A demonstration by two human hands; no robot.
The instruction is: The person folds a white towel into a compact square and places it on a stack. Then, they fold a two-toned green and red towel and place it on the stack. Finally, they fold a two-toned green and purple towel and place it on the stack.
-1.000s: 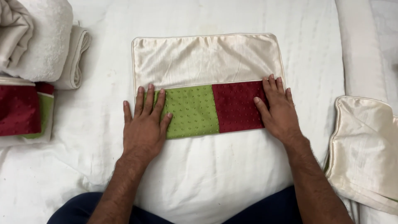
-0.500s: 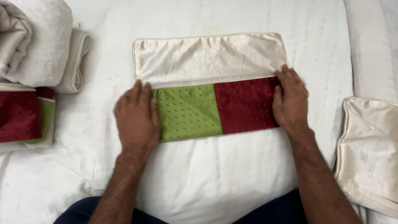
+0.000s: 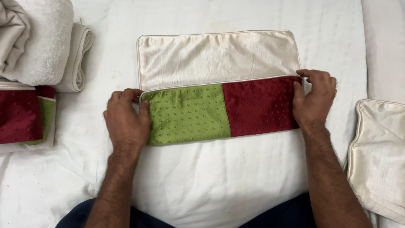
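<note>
Now left hand (image 3: 125,120) and right hand (image 3: 314,101) pinch the folded cushion cover (image 3: 219,84) (fingers clamped on its ends).

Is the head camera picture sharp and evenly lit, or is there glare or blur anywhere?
Head view: light is soft and even, shadows faint beside both hands; cushion cover shows mild satin sheen, no harsh glare; the dotted weave is sharp, nothing blurred.
</note>
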